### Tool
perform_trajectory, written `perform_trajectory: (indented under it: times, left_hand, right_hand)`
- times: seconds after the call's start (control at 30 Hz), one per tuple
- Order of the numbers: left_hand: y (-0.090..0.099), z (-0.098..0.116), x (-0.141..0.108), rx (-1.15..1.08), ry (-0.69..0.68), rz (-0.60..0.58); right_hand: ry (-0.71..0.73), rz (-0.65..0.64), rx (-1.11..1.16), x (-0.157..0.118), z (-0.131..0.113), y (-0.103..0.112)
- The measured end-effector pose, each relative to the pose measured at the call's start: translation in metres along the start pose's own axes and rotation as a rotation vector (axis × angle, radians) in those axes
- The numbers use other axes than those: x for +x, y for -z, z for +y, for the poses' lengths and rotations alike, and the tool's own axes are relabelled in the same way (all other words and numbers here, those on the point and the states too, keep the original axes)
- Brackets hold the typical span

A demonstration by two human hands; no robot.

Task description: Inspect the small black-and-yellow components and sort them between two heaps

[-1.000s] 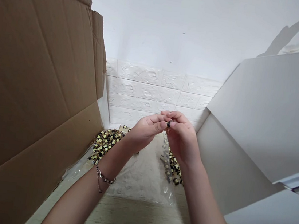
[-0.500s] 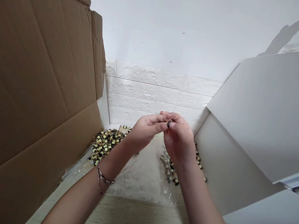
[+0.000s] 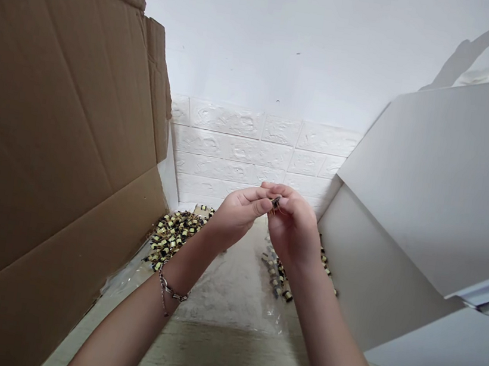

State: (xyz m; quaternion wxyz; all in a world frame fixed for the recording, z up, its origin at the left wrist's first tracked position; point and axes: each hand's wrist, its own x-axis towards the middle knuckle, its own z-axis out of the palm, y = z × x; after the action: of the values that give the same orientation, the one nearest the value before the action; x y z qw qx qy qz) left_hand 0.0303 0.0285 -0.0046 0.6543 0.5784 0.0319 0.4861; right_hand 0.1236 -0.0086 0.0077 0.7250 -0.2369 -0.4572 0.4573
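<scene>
A small dark component with thin copper-coloured wires is pinched between the fingertips of both hands at the centre. My left hand grips it from the left, thumb and fingers closed. From the right, my right hand holds the same piece with thumb and fingers. Behind my left forearm lies a pile of small yellow and black components with wires. More such components are partly hidden behind my right hand and forearm.
A clear plastic sheet covers part of the pale table. Brown cardboard rises at the left, white panels at the right. A white brick-patterned wall stands behind.
The component has turned slightly between my fingertips, and its wires show more, spread towards the right thumb. Both hands stay in nearly the same place.
</scene>
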Motion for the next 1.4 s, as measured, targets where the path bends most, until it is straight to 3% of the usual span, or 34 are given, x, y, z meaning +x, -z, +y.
perform_trajectory:
  times: [0.27,0.63,1.4]
  left_hand:
    - [-0.0024,0.0030,-0.0010,-0.014,0.000,-0.081]
    - [-0.0012,0.0024,-0.0011,0.011,-0.005,-0.080]
    - [0.0016,0.0002,0.0002,0.022,-0.044,-0.073]
  right_hand:
    - [-0.007,-0.014,0.014,-0.0003,-0.0034,0.0014]
    - [0.004,-0.005,-0.030,-0.0008,-0.0027,0.0012]
    - [0.019,-0.017,0.088,-0.0001,0.0041,0.0004]
